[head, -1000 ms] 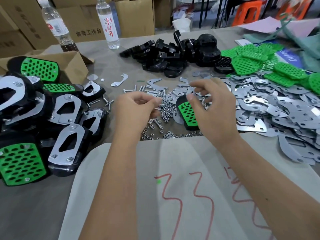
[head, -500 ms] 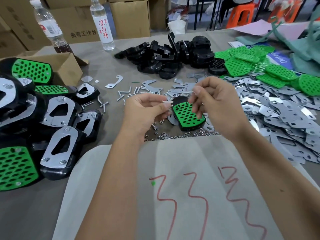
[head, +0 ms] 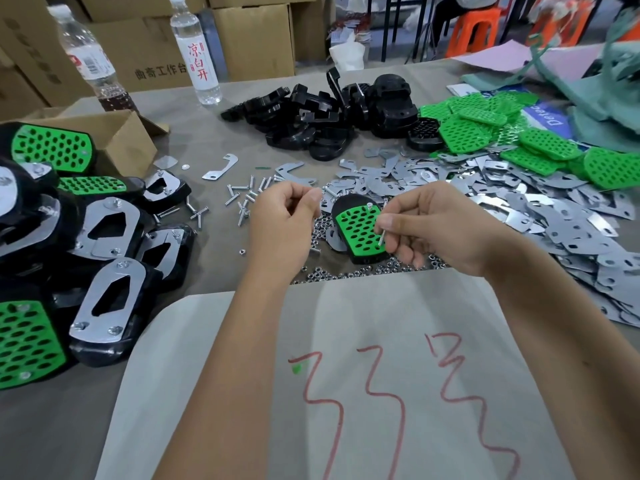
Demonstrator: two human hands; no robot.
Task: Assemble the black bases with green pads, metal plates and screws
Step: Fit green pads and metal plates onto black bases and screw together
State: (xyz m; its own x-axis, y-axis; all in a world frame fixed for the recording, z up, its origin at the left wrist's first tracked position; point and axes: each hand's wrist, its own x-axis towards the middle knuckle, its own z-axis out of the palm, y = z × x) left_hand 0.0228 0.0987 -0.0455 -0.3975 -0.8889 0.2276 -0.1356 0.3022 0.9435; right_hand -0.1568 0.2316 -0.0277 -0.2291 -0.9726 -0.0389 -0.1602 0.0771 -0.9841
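While the right hand [head: 440, 230] pinches 1 screw [head: 381, 237] over the green-padded black base [head: 358, 230] between both hands, the left hand [head: 284, 220] curls, contents unclear; the far-left cardboard box's [head: 121, 140] contents stay hidden.

The left hand [head: 282, 221] curls its fingers inward, so whatever it may pinch is hidden. The right hand [head: 429, 226] covers the near right corner of the black base [head: 349, 206]. Finished assemblies [head: 31, 341] run off the left edge. The nuts [head: 322, 275] are too small to count.
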